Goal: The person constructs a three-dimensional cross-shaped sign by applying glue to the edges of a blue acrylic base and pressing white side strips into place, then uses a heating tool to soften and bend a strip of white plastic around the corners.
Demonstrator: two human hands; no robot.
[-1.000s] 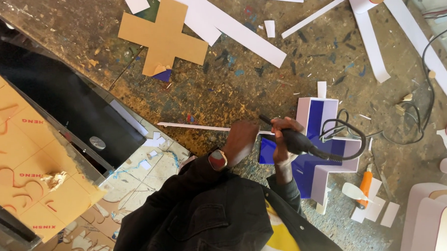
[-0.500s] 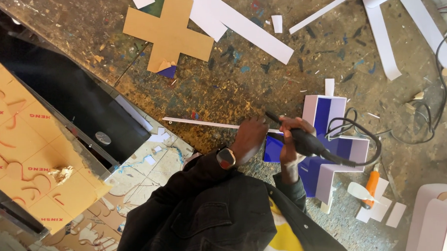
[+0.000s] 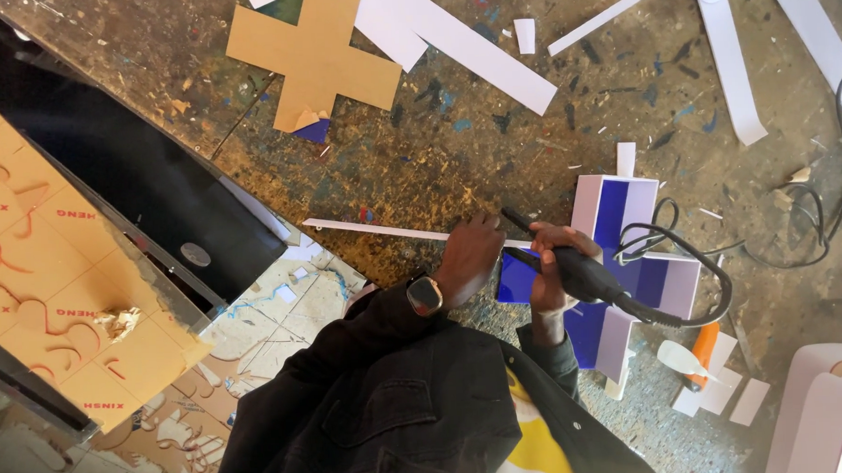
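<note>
We are pressing a black corded tool [image 3: 571, 270] against the blue-and-white cross shape [image 3: 628, 276] lying on the paint-stained surface [image 3: 455, 151], our right hand [image 3: 548, 269] gripping the tool with fingers wrapped round it. Our left hand [image 3: 468, 255] is steadying a thin white strip [image 3: 374, 231] beside the cross's edge; whether its fingers are pinching is unclear, and the tool tip is hidden, so the next move seems to be careful running along that seam.
</note>
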